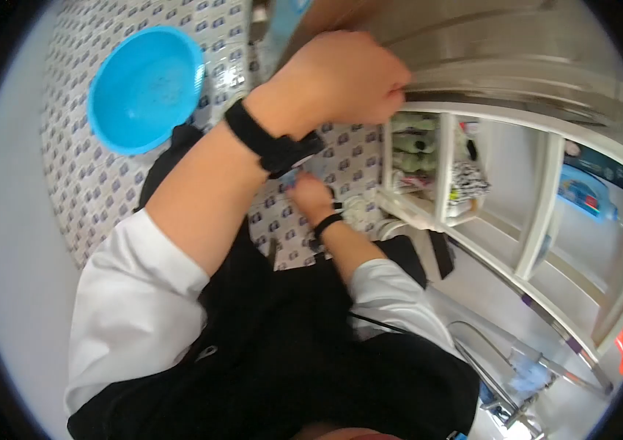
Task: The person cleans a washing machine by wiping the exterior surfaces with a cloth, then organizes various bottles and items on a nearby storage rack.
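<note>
My left hand [359, 77] is raised in front of a brown panel [487, 40] with a glossy face. Its fingers are curled closed, and whatever they may hold is hidden. A black wristband with a watch [278, 150] circles that wrist. Lower down, over the patterned floor covering [359, 150], is my right hand [310, 195], with a black band [327, 224] on its wrist. Something pale blue and blurred is by its fingertips; I cannot make out its kind, nor how the fingers are set.
A light-blue plastic basin [143, 92] sits on the floor at the upper left. On the right, a white shelf unit [542, 205] holds green bundles [414, 143], a black-and-white patterned cloth [467, 181] and a blue package [583, 192]. Metal pipes [498, 396] are at the lower right.
</note>
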